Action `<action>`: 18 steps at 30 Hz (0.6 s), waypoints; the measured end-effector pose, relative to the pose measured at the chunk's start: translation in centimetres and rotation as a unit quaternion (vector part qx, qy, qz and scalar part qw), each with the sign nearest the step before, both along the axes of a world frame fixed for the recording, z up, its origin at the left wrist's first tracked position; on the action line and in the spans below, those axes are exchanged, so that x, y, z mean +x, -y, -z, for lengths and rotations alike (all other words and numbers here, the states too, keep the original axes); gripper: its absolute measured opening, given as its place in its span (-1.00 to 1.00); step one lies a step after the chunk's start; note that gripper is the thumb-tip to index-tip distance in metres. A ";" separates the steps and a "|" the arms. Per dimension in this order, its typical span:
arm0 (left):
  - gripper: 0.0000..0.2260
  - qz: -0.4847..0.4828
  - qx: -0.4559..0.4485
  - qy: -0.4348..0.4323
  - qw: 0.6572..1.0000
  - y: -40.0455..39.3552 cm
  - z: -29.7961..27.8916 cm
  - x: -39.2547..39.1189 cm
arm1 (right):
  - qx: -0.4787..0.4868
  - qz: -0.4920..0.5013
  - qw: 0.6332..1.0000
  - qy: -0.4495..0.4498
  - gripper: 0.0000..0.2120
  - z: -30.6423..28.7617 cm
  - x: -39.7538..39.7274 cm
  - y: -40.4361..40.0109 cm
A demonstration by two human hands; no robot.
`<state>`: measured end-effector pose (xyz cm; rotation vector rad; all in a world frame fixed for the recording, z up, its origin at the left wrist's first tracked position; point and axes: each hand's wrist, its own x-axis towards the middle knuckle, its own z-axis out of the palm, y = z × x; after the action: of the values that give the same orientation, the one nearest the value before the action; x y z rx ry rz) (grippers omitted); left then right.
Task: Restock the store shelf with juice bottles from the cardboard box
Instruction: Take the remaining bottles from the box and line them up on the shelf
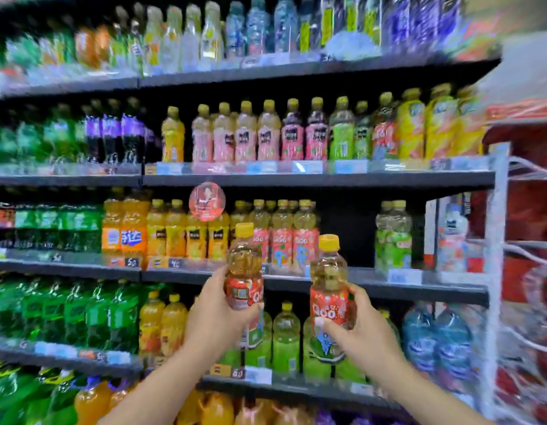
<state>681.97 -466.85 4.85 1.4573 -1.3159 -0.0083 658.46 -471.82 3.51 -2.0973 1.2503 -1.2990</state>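
Head view: both hands are raised in front of a store shelf [315, 179] packed with drinks, and each grasps one juice bottle upright. The left hand [217, 314] wraps its fingers round the lower half of the left juice bottle [244, 265], a clear bottle of pale amber juice with a yellow cap and a red label. The right hand [358, 326] grips the right juice bottle [329, 280] of the same kind, thumb across the front of its red label and fingers curled round the far side. The two bottles stand near each other without touching, the left one a little higher.

Both are held in front of the third shelf board [388, 282] from the top. On that board, just behind the left bottle, stands a row of matching red-label bottles [284, 237]; to the right of that row is a dark gap [345, 234], then a pair of green-label bottles [393, 237]. Left of the matching row are orange juice bottles [174, 231] and a round red tag [207, 201] hanging from the board above.

The shelf below carries green-label bottles [286, 338] and large blue water bottles [434, 342]. The edges of the view are blurred. The cardboard box is out of view.
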 end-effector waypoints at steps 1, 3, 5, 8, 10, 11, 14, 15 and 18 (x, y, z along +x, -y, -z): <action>-0.42 0.013 -0.001 0.001 1.000 0.3 -0.4 -0.6 | -0.007 0.003 1.000 0.003 -0.40 -0.5 -0.8 0.1; -0.40 0.035 -0.004 0.000 0.999 1.2 -0.9 -1.4 | -0.015 0.016 1.000 0.007 -0.39 -1.2 -2.2 0.5; -0.38 0.046 -0.006 0.001 0.999 2.2 -1.3 -2.0 | -0.007 0.024 1.000 0.015 -0.40 -1.6 -3.2 1.1; -0.36 0.058 -0.006 0.000 0.998 4.1 -2.0 -2.9 | 0.015 0.041 0.999 0.027 -0.42 -2.1 -4.3 1.9; -0.37 0.067 -0.011 0.007 0.998 5.7 -2.3 -3.3 | 0.017 0.061 0.998 0.029 -0.40 -2.5 -5.0 2.6; -0.39 0.073 -0.012 0.010 0.997 6.5 -2.5 -3.6 | 0.016 0.072 0.997 0.030 -0.38 -2.6 -5.4 3.1; -0.35 0.098 -0.019 0.010 0.995 8.7 -3.3 -4.7 | 0.028 0.105 0.993 0.040 -0.31 -2.9 -6.9 4.3; -0.33 0.103 -0.018 0.008 0.994 9.5 -3.6 -5.0 | 0.035 0.116 0.992 0.045 -0.30 -3.0 -7.4 4.8; -0.41 0.134 -0.038 0.018 0.990 11.5 -4.5 -6.4 | 0.050 0.139 0.986 0.071 -0.30 -3.3 -8.8 6.1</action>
<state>675.62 -478.31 9.40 1.2135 -1.5175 -0.1079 649.63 -477.93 6.85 -1.7746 1.5516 -1.4397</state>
